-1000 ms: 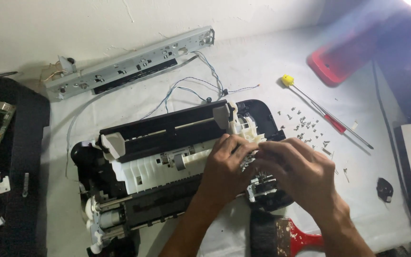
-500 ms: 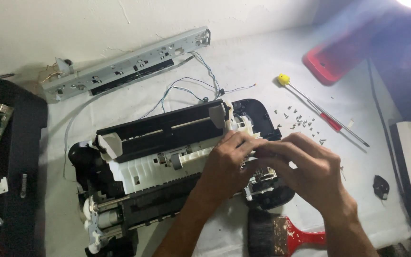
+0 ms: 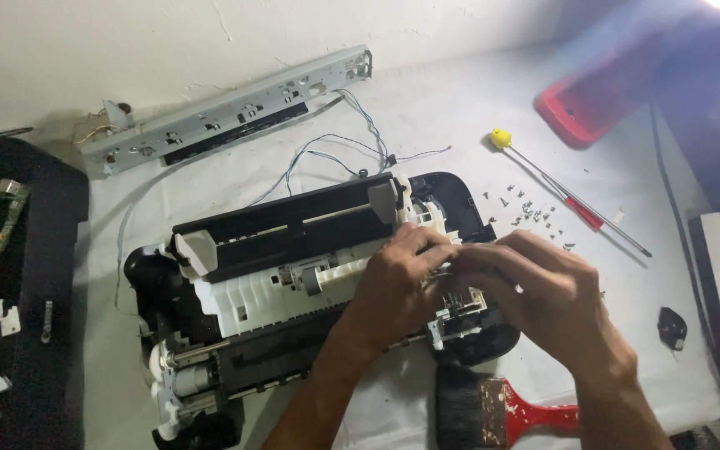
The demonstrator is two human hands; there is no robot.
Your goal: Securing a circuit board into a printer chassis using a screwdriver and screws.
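Head view: both hands (image 3: 477, 279) meet over the printer chassis (image 3: 293, 283) — grip state hidden.

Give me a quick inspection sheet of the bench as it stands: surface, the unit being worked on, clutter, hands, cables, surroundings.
Surface: white table, dusty, lit from the upper right.
Job's things: opened printer chassis, black and white, covers off, rollers exposed at its lower left.
Clutter: loose screws; yellow-tipped screwdriver; red-handled brush; metal rail; small black part.
Hands: left hand and right hand meet over the chassis's right end; what the fingertips pinch cannot be told.
Cables: thin wires trail from chassis toward the rail.
Surroundings: red tray; black panel with small parts at left.
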